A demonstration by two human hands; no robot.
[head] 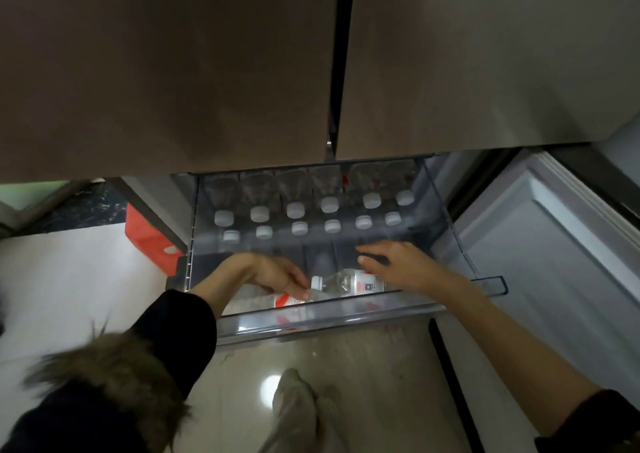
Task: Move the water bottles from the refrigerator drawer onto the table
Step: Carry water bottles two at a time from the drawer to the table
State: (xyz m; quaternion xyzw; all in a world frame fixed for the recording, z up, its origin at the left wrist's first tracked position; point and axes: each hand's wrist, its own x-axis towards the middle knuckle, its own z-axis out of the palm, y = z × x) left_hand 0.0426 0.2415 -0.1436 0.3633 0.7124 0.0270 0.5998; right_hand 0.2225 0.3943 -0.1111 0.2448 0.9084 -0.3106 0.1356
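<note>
The clear refrigerator drawer (322, 324) is pulled out below the closed brown fridge doors. Several upright water bottles with white caps (294, 209) stand in two rows at its back. Two clear bottles with red-and-white labels lie on their sides at the front. My left hand (277, 274) reaches in from the left, its fingers resting on the left lying bottle (277, 301). My right hand (398, 265) lies over the base end of the right lying bottle (346, 281), fingers spread and not closed around it.
The open lower fridge door (554, 262) stands at the right. A red box (152, 241) sits on the pale floor to the left of the drawer. My foot (294, 404) is on the glossy tiles below the drawer front.
</note>
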